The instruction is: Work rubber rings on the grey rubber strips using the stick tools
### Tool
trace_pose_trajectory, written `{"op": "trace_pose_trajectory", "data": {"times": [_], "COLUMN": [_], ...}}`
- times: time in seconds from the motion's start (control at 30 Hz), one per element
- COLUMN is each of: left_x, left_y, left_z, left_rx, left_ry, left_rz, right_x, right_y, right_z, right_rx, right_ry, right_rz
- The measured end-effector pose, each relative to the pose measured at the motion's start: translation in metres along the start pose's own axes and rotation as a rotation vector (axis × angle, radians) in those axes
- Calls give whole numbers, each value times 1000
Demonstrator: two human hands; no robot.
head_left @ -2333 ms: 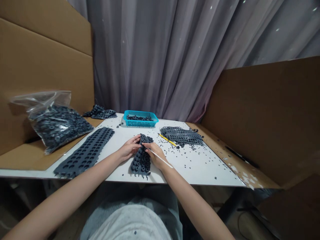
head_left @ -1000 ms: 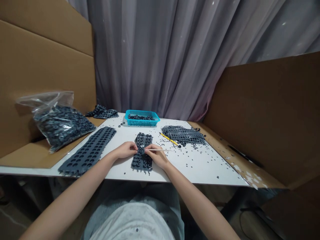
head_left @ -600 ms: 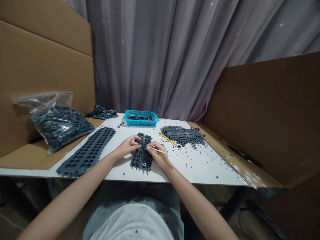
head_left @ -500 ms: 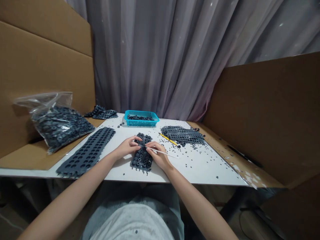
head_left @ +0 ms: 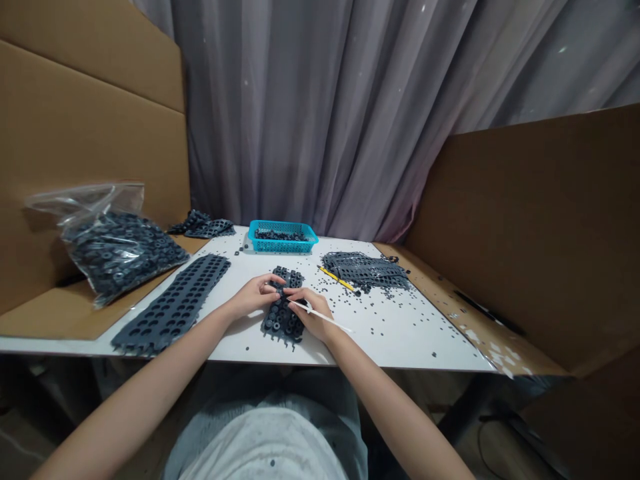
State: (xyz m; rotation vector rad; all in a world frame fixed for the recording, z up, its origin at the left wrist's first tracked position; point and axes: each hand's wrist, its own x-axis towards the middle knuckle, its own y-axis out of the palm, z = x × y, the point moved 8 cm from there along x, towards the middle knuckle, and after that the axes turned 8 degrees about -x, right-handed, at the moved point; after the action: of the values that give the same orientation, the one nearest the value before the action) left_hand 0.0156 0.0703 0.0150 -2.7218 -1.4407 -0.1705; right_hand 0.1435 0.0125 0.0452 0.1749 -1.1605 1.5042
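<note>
A dark rubber sheet of ring-shaped parts (head_left: pixel 283 321) lies on the white table right in front of me. My right hand (head_left: pixel 311 312) pinches a thin white stick (head_left: pixel 325 317), its tip down among the rings near the middle of the sheet. From the left, my left hand (head_left: pixel 255 295) rests on the sheet's edge with thumb and fingertips curled close together at the same spot. Whatever lies between those fingertips is too small to make out.
A long perforated sheet (head_left: pixel 175 303) lies at left, beside a clear bag of rubber rings (head_left: pixel 125 250). A blue basket (head_left: pixel 283 246) with small dark parts stands behind. At right are stacked perforated sheets (head_left: pixel 367 269), a yellow pen-like tool (head_left: pixel 337 278) and scattered black bits.
My right hand has shifted slightly left and the white stick's tip has moved a little down and left on the sheet. The left hand stays nearly in place.
</note>
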Motion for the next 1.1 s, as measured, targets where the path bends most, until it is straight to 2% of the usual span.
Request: {"op": "trace_pose_trajectory", "data": {"times": [0.23, 0.33, 0.43, 0.57, 0.7, 0.77, 0.87, 1.0, 1.1], "left_x": [-1, -1, -1, 0, 0, -2, -3, -3, -2], "left_y": [-1, 1, 2, -1, -2, 0, 5, 1, -1], "left_z": [2, 1, 1, 4, 7, 7, 6, 7, 7], "left_rx": [13, 12, 4, -23, -79, -119, -173, -202, -202], "left_ry": [-12, -13, -14, -19, -45, -65, -85, -75, -68], "left_rz": [-2, 0, -2, -24, -39, -16, 31, 12, -16], "right_x": [0, 2, 4, 3, -2, -3, -1, 0, 0], "right_y": [6, 9, 6, -13, -31, -31, -22, -9, -6], "right_z": [6, 3, -9, -28, -24, -16, -2, 8, 7], "right_rx": [-171, -242, -297, -363, -286, -145, 30, 62, 49], "right_ry": [-148, -153, -76, 85, 165, 164, 111, 36, 44], "right_rz": [55, 54, -10, -192, -310, -283, -173, -24, 17]}}
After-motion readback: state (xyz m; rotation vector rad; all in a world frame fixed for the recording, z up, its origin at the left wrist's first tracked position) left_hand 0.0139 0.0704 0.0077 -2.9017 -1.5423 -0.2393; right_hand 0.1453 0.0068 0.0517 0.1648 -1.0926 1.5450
